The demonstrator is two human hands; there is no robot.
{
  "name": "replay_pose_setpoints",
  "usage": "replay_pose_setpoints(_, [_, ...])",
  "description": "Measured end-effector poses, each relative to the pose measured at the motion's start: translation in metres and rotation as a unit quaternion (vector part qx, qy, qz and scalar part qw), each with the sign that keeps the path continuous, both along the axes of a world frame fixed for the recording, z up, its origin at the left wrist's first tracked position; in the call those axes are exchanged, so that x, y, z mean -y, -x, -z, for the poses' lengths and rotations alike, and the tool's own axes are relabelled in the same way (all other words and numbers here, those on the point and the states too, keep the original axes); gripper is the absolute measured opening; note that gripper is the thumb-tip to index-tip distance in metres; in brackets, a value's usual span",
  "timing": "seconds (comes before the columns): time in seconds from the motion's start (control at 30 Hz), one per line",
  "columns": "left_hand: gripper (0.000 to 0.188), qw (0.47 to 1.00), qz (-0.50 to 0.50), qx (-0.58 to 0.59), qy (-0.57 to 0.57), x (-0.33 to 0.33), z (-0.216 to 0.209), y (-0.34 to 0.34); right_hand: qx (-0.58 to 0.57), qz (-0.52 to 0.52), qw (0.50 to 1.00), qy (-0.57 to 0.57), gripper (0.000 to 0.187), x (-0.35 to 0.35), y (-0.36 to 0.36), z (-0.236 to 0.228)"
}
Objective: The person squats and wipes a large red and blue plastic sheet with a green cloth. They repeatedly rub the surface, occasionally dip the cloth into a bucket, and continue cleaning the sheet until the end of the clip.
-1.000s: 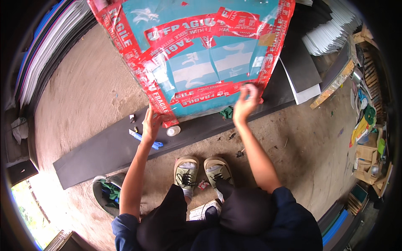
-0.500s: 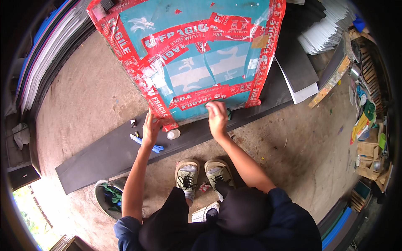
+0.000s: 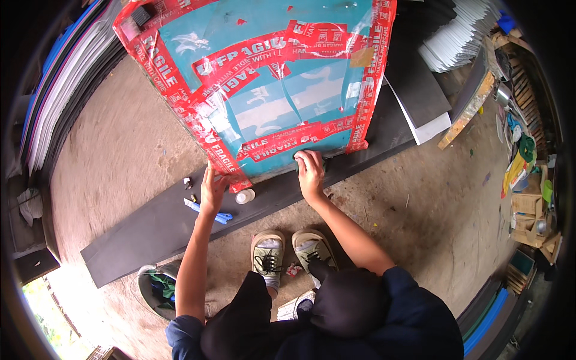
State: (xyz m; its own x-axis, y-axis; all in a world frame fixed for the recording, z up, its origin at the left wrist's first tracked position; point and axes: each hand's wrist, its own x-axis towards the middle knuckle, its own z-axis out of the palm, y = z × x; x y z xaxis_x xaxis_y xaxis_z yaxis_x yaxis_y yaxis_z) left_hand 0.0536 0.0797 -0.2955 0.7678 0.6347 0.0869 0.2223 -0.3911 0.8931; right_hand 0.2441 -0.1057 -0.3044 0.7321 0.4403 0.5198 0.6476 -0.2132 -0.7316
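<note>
A large teal package (image 3: 282, 96) wrapped in strips of red printed tape lies on a long dark board (image 3: 150, 225) on the ground. My left hand (image 3: 213, 189) rests flat with fingers apart against the package's near left corner, on the red tape. My right hand (image 3: 310, 168) presses with curled fingers on the package's lower edge, near its middle, over a small dark green thing I cannot make out. A white tape roll (image 3: 244, 196) and a blue-handled tool (image 3: 207, 211) lie on the board by my left hand.
My two shoes (image 3: 291, 252) stand on the concrete just below the board. A dark basin (image 3: 157, 288) with green cloth sits at lower left. Stacked sheets line the left wall (image 3: 54, 102) and top right (image 3: 462, 36). Cluttered shelves fill the right edge (image 3: 525, 174).
My right hand has slid left along the package's lower edge, from near its right corner to its middle. My left hand has stayed at the left corner.
</note>
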Motion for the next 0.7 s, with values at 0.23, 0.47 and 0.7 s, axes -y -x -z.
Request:
replay_pose_setpoints(0.23, [0.059,0.999,-0.010,-0.022,-0.039,0.002,-0.006,-0.003,-0.019,0.207,0.976,-0.059,0.006,0.019,-0.075,-0.021])
replay_pose_setpoints(0.47, [0.059,0.998,0.007,-0.019,-0.065,0.002,-0.007,-0.003,0.047,0.195,0.966,-0.160,0.008,-0.017,-0.128,-0.103])
replay_pose_setpoints(0.7, [0.060,1.000,0.003,-0.013,0.008,0.003,-0.009,-0.004,0.032,0.019,0.999,0.006,0.013,0.036,-0.067,-0.017])
